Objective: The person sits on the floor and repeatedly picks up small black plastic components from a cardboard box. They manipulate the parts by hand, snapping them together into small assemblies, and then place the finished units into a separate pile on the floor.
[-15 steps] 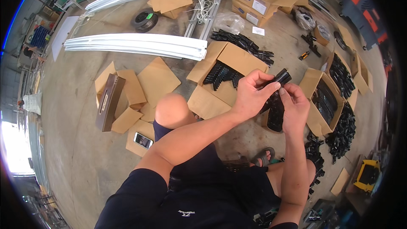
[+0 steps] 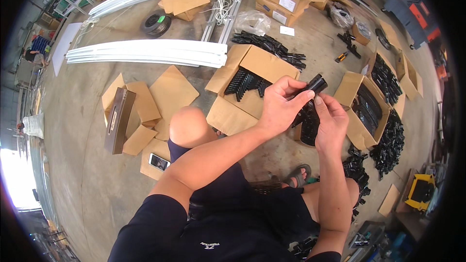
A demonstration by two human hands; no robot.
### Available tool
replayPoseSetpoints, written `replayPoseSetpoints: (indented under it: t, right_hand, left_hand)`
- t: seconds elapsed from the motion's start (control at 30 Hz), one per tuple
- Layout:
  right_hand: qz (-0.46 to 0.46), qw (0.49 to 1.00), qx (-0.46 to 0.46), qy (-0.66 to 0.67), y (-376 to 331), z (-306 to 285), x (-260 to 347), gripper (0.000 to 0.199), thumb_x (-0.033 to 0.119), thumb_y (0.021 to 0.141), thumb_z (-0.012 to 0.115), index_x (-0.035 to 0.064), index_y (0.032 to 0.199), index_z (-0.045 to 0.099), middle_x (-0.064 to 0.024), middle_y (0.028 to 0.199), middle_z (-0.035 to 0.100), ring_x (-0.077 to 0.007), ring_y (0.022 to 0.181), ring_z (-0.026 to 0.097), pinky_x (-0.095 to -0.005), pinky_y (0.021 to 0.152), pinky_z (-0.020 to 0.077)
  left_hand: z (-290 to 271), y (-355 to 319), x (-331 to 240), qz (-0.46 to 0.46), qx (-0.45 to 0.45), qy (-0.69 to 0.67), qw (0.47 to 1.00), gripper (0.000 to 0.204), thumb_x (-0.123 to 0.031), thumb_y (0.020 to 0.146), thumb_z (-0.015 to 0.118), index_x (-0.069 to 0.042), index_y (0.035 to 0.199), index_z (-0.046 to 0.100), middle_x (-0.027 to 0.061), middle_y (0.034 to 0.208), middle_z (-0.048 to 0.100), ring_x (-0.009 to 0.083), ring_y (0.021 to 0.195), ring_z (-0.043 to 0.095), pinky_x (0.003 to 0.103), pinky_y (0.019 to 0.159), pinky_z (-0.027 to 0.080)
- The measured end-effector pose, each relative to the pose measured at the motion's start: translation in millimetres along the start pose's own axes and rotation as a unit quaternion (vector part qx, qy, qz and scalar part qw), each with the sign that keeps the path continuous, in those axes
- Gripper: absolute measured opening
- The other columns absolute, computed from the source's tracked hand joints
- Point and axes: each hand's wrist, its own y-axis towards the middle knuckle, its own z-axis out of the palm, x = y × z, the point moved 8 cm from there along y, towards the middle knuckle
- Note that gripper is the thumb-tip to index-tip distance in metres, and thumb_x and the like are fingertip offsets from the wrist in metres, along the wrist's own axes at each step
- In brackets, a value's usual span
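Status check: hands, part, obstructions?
Left hand gripping black part; right hand close against it, grip unclear. Part held up off the floor. Nothing seen blocking it; open carton just beyond left hand.

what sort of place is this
Probably a workshop or assembly area: long white metal-looking profiles lie on a bare concrete-like floor, near an open cardboard box of black parts and a spool of dark wire or cord.

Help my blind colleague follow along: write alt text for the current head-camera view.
A person's left hand holds a shiny black part, with the right hand up close to it, above a concrete floor. Around are open cardboard boxes, piles of black pieces and long white strips.
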Motion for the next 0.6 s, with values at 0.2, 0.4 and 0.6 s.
replayPoseSetpoints:
  t: [0.2,0.4,0.6]
  right_hand:
    - [0.014,0.999,-0.004,0.029,-2.7,-4.2,-1.8,0.016,0.002,0.097,0.071,-0.0059,0.111,0.072,-0.0048,0.103,0.073,-0.0089,0.091,0.064,-0.0238,0.085,0.0512]
    - [0.024,0.997,-0.001,0.074,2.0,-6.0,-13.0,0.017,0.001,0.094,0.074,-0.0051,0.11,0.072,-0.005,0.103,0.073,-0.0093,0.091,0.064,-0.0237,0.085,0.0509]
    - [0.009,0.996,-0.015,0.085,-1.7,-1.9,-5.1,0.016,0.002,0.095,0.074,-0.0051,0.109,0.071,-0.0042,0.101,0.072,-0.0077,0.089,0.063,-0.0223,0.081,0.0508]
  left_hand:
    - [4.7,-2.0,-4.4,0.0,0.01,0.002,1.0,0.018,0.001,0.093,0.075,0.005,0.107,0.064,0.0114,0.1,0.075,0.0083,0.09,0.068,0.024,0.078,0.058]
    - [2.9,0.1,4.6,0.003,0.005,-0.02,1.0,0.016,0.007,0.093,0.072,0.005,0.107,0.064,0.0133,0.104,0.075,0.0121,0.092,0.071,0.026,0.083,0.059]
    - [4.0,-0.8,0.6,0.013,0.001,0.027,1.0,0.016,0.003,0.093,0.075,0.005,0.106,0.065,0.0116,0.1,0.075,0.0095,0.087,0.07,0.024,0.077,0.058]
